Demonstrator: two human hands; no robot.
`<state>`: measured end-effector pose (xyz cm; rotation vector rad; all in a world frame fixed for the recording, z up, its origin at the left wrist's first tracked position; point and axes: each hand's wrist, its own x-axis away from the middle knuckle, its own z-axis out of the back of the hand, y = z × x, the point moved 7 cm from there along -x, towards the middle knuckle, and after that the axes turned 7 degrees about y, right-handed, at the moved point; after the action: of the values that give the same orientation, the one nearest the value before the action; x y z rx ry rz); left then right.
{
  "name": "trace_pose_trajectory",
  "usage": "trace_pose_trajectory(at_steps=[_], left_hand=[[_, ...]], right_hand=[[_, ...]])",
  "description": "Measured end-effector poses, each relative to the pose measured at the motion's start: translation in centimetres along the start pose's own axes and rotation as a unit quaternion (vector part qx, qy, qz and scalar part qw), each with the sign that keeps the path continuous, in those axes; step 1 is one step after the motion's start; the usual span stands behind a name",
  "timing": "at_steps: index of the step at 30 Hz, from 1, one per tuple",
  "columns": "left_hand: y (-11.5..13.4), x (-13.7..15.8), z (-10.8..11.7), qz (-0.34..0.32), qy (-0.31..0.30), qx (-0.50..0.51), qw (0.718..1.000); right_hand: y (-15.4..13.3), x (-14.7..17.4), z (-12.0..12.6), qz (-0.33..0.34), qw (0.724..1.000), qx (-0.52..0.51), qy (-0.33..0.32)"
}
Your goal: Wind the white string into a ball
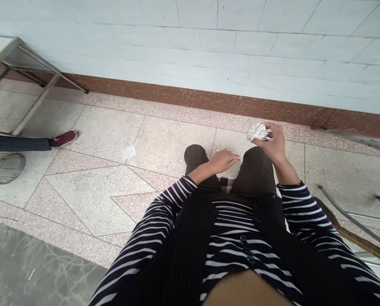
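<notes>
White bundle (258, 132) is sitting right of centre in the frame, the right hand (275, 144) grasping its side, probably holding the loops together. Near centre, the left hand (222, 162) is pinching a thin strand (243, 155), apparently controlling it. 2 knees (258, 160) are lying beneath, perhaps limiting downward room. A paper scrap (129, 152) is resting left of centre, another person's red shoe (66, 138) is showing farther left, and metal legs (344, 211) are standing at right.

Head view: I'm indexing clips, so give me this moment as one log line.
left hand: pinching thin white strand | right hand: holding white bundle | floor: white scrap | nearby: another person's red shoe
</notes>
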<state>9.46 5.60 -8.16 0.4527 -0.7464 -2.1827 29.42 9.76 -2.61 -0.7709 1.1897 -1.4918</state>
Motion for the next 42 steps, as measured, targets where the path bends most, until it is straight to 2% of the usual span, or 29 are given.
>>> trace_pose_trajectory(at_steps=[2,5,7,9,11,13,17,25,33,37,42], left_hand=[[0.7,-0.5,1.3,-0.031,0.025,-0.024,0.999],[0.8,-0.9,2.9,-0.054,0.038,-0.052,0.996],[0.6,-1.0,3.4,-0.066,0.034,-0.061,0.995],[0.2,-0.9,3.5,-0.073,0.036,-0.058,0.995],[-0.3,-0.8,3.4,-0.065,0.045,-0.047,0.996],[-1.0,-0.7,3.2,-0.039,0.059,-0.030,0.997],[-2.6,-0.6,2.5,0.037,0.066,0.004,0.997],[-3.1,0.5,0.1,0.156,0.023,0.074,0.985],[-4.7,-0.4,-0.1,0.170,0.084,0.171,0.967],[-5.3,-0.6,-1.1,0.197,0.079,0.227,0.951],[-4.5,-0.3,-1.8,0.199,0.055,0.276,0.939]], right_hand=[[1.6,0.5,-1.0,0.010,0.995,0.094,0.012],[3.8,3.1,-3.7,-0.041,0.990,0.108,-0.077],[4.8,5.5,-5.6,-0.129,0.976,0.037,-0.172],[5.0,7.8,-6.7,-0.228,0.942,-0.056,-0.238],[4.4,9.1,-6.9,-0.290,0.911,-0.131,-0.263],[3.4,9.6,-6.6,-0.311,0.894,-0.176,-0.271],[1.5,9.7,-6.2,-0.315,0.882,-0.217,-0.275],[-1.5,8.6,-5.0,-0.297,0.898,-0.212,-0.246],[-3.3,7.6,-3.2,-0.254,0.927,-0.181,-0.207],[-3.9,6.5,-1.7,-0.231,0.938,-0.206,-0.155],[-3.3,5.1,-0.5,-0.223,0.940,-0.222,-0.131]])
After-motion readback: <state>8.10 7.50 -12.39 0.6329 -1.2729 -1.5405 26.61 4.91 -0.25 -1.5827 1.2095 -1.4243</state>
